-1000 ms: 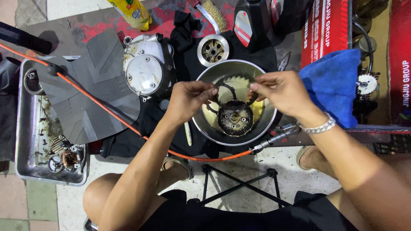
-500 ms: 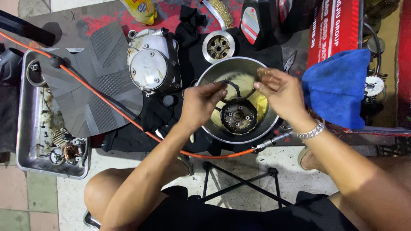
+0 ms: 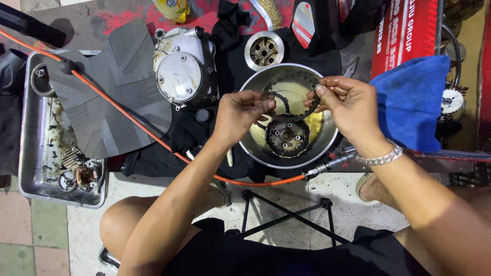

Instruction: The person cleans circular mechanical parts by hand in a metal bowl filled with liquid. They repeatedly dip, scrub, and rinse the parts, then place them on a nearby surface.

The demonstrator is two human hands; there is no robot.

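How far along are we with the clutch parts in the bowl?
Done: the engine cover is off and lies beside the steel bowl, and the clutch hub sits in the bowl's yellowish fluid. In hand: the left hand and right hand hold a toothed ring plate over the bowl, a second ring just under it. Left: the pressure plate lies apart, and nothing looks reassembled.

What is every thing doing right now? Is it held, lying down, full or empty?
Left hand: pinching the ring's left edge.
Right hand: pinching its right edge.
Toothed ring: held over the bowl.
Steel bowl: holds a round toothed hub and yellowish liquid.
Engine cover: lying flat.
Blue cloth: draped.
Metal tray: dirty, small parts inside.
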